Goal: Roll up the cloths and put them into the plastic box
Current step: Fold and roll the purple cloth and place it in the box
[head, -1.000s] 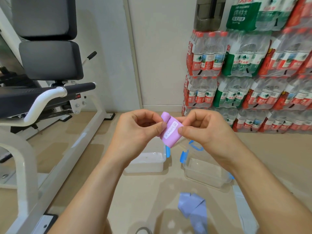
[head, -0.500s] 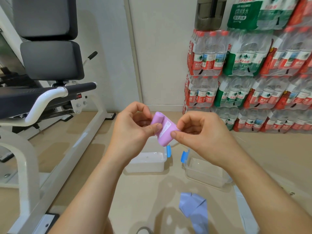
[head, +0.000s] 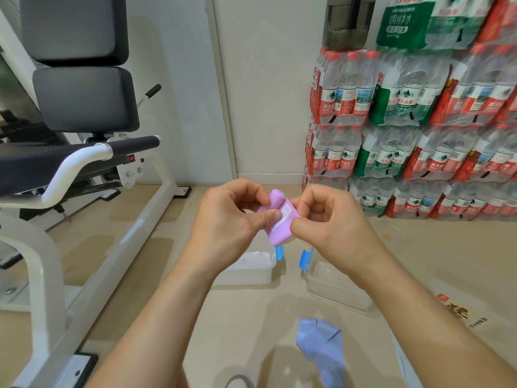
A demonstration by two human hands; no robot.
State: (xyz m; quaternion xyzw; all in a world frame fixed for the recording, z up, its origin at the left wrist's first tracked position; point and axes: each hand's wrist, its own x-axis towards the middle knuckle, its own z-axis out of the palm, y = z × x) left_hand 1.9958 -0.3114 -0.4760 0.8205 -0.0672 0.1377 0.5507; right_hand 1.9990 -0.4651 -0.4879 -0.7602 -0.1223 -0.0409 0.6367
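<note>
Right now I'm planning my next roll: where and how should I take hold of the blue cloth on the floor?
Probably its far edge, nearest the plastic box. The blue cloth lies creased but mostly flat on the floor, two loose corners showing there. Once left hand and right hand release the pink cloth, come from above, pinching a corner in each.

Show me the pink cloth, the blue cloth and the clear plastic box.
pink cloth [head: 278, 235]: head view, its lower part below the label.
blue cloth [head: 321, 343]: head view, its flat middle.
clear plastic box [head: 337, 294]: head view, its near wall.
</note>
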